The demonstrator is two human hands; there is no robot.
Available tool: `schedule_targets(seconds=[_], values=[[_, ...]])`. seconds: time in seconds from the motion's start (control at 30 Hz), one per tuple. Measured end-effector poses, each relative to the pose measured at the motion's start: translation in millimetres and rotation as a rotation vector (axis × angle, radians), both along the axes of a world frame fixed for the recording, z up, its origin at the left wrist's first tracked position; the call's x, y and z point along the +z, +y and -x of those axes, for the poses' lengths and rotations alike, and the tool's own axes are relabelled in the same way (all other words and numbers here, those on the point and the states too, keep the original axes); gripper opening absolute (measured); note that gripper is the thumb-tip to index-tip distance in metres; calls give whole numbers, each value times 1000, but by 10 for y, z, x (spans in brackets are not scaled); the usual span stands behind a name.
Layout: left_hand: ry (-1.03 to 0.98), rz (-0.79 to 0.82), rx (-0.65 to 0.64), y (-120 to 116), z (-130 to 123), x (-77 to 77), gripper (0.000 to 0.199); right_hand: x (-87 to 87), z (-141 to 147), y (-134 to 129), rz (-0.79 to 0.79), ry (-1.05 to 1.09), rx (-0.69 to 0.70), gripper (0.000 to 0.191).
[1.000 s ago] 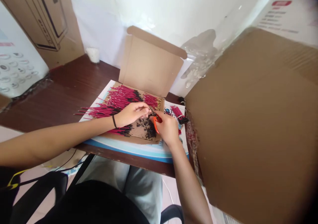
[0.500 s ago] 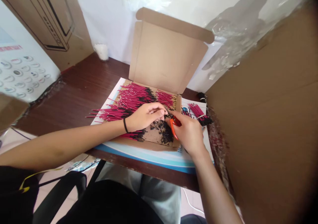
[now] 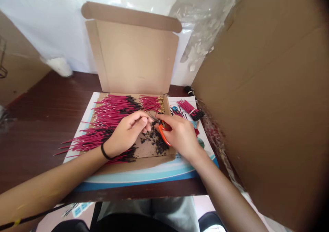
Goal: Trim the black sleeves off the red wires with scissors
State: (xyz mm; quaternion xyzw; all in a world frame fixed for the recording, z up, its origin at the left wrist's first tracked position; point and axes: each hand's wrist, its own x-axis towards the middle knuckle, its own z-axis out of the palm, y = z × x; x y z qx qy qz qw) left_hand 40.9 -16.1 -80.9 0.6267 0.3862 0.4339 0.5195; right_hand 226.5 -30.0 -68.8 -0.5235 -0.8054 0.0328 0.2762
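My right hand (image 3: 181, 136) is closed around orange-handled scissors (image 3: 163, 136), whose dark blades point left toward my other hand. My left hand (image 3: 132, 131), with a black band at the wrist, has its thumb and fingers pinched together near the blade tips; whatever is between them is too small to make out. Under both hands lies an open cardboard box (image 3: 151, 161). Rows of red wires with black ends (image 3: 113, 105) fill its left side. Black scraps (image 3: 158, 141) are scattered over its bottom, and red wires with gold-coloured tips (image 3: 150, 103) lie at the back.
The box's raised lid (image 3: 135, 53) stands at the back. A tied bundle of red wires (image 3: 189, 108) rests to the right on a printed sheet (image 3: 138, 179). A large cardboard panel (image 3: 269, 88) bounds the right side. A white object (image 3: 60, 66) is at the back left.
My view has turned, so the box and table appear further left and lower. Both hands stay over the box, the scissors still in my right hand.
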Motion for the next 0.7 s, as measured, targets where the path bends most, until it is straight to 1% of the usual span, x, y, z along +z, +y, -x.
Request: schedule_targets(seconds=[0.13,0.27,0.33,0.43,0.53,0.7], values=[[-38,44,39,-4,-7,-18,31,-30,4,23,-14,47,6,28],[3,34,63,-9,2,8,29,-38,11,25,4,90,7,30],[-2,71,71,-3,11,10,27,-24,17,12,29,106,27,31],[-41,173,37,10,26,-5,26,12,29,-8,84,132,49,30],[-57,215,-22,16,34,-11,27,47,41,-14,120,133,36,30],[-122,243,8,24,20,0,30,54,47,-12,128,130,12,31]])
